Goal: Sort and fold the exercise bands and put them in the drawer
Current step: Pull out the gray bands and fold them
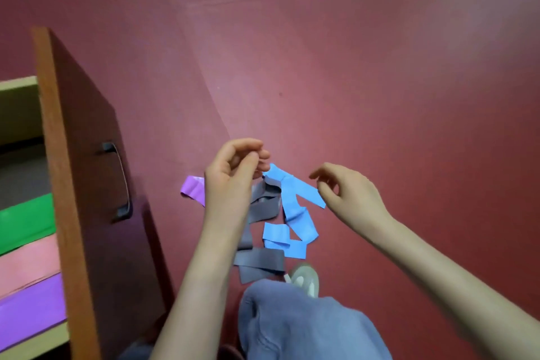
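Note:
A blue exercise band (295,207) hangs in loose folds above the red floor, and my left hand (233,172) pinches its top end. A grey band (261,260) trails below and behind it, partly hidden by my left forearm. My right hand (347,193) hovers by the blue band's right end with loosely curled fingers, holding nothing. A purple band (194,188) lies on the floor left of my left hand. On the left the wooden drawer (81,172) stands pulled out, with a green band (26,221), a pink band (29,264) and a second purple band (30,310) laid inside.
The drawer front carries a dark handle (119,181) facing the floor space. My knee in blue jeans (298,324) and a pale shoe (305,279) sit just below the bands. Red floor (350,67) stretches ahead and to the right.

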`<state>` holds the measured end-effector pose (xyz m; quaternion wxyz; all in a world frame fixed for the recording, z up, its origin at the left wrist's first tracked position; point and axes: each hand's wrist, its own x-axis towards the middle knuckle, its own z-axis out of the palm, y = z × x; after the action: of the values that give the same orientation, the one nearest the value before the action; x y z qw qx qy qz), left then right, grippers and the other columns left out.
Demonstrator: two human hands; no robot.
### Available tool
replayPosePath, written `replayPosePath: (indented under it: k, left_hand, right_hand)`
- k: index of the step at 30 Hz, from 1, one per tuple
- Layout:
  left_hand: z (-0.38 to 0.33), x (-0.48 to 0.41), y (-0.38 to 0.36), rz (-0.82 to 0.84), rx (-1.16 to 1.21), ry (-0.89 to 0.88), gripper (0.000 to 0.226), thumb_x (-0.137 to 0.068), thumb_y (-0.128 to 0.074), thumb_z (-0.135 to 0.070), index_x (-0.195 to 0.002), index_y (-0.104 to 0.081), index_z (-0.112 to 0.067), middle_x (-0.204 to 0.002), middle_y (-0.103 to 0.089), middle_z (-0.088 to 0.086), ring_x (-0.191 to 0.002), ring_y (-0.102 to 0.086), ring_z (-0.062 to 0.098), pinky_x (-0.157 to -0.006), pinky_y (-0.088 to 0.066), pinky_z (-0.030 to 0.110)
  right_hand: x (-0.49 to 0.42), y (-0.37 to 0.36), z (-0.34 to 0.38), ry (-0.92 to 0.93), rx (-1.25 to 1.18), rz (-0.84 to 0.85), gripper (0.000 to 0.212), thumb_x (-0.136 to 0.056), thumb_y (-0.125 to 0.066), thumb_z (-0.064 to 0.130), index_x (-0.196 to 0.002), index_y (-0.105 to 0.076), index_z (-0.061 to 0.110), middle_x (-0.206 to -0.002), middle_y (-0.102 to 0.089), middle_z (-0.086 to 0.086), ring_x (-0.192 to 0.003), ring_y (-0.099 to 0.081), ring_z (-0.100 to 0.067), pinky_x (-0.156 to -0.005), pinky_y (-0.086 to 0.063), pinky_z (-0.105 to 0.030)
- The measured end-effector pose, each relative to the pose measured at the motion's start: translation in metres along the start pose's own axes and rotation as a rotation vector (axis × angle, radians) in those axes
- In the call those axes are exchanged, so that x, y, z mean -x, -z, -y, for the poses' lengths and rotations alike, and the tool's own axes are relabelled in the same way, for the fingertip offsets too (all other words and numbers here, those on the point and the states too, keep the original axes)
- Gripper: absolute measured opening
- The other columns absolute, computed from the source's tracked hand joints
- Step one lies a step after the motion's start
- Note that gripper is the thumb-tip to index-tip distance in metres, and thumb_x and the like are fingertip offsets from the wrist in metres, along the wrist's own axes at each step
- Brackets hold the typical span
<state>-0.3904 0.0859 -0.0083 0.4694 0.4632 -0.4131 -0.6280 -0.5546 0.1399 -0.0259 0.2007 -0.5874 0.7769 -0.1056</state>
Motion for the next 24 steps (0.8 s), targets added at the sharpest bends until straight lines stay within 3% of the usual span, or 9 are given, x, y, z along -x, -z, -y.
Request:
replayPosePath:
  k: [10,14,18,20,24]
  left_hand:
    - [0.083,-0.024,0.018,0.051,-0.022,0.120,0.029,-0.088,-0.042,0.007,-0.078,-0.057,-0.016,-0.059,-0.067,-0.012,-0.053,-0.058,-0.001,-0.060,-0.049,0.012]
    - [0.132,-0.036,0.042,-0.035,-0.027,0.197,0.022,-0.084,-0.050,0.003,-0.077,-0.057,-0.016,-0.058,-0.067,-0.012,-0.051,-0.058,-0.001,-0.058,-0.048,0.011]
    - [0.189,-0.048,0.064,-0.122,-0.079,0.310,0.030,-0.087,-0.044,0.005,-0.076,-0.058,-0.019,-0.057,-0.067,-0.010,-0.050,-0.057,0.000,-0.058,-0.046,0.012]
    - [0.214,-0.054,0.076,-0.171,-0.090,0.345,0.030,-0.088,-0.043,0.005,-0.076,-0.058,-0.018,-0.056,-0.066,-0.009,-0.050,-0.057,0.000,-0.057,-0.046,0.012]
    - [0.260,-0.060,0.105,-0.283,-0.122,0.421,0.030,-0.087,-0.042,0.007,-0.075,-0.057,-0.016,-0.051,-0.065,-0.009,-0.045,-0.056,-0.001,-0.051,-0.045,0.010]
  right_hand:
    - [-0.050,-0.073,-0.021,-0.027,-0.167,0.057,0.022,-0.084,-0.046,0.010,-0.097,-0.062,0.018,-0.079,-0.056,0.008,-0.072,-0.049,-0.015,-0.067,-0.038,-0.030]
    - [-0.072,-0.132,-0.035,-0.070,-0.288,0.129,0.020,-0.084,-0.048,0.008,-0.094,-0.063,0.015,-0.083,-0.065,-0.003,-0.075,-0.055,-0.023,-0.077,-0.047,-0.037]
    - [-0.087,-0.207,-0.054,-0.146,-0.342,0.238,0.016,-0.085,-0.050,0.008,-0.093,-0.063,0.012,-0.085,-0.065,-0.005,-0.067,-0.050,-0.017,-0.072,-0.044,-0.030]
    - [-0.091,-0.245,-0.062,-0.190,-0.352,0.287,0.015,-0.086,-0.051,0.009,-0.093,-0.064,0.010,-0.091,-0.068,-0.009,-0.073,-0.054,-0.019,-0.077,-0.045,-0.032]
    - [-0.094,-0.314,-0.073,-0.311,-0.324,0.408,0.021,-0.088,-0.052,0.018,-0.102,-0.063,0.007,-0.108,-0.067,-0.015,-0.105,-0.058,-0.031,-0.088,-0.041,-0.034]
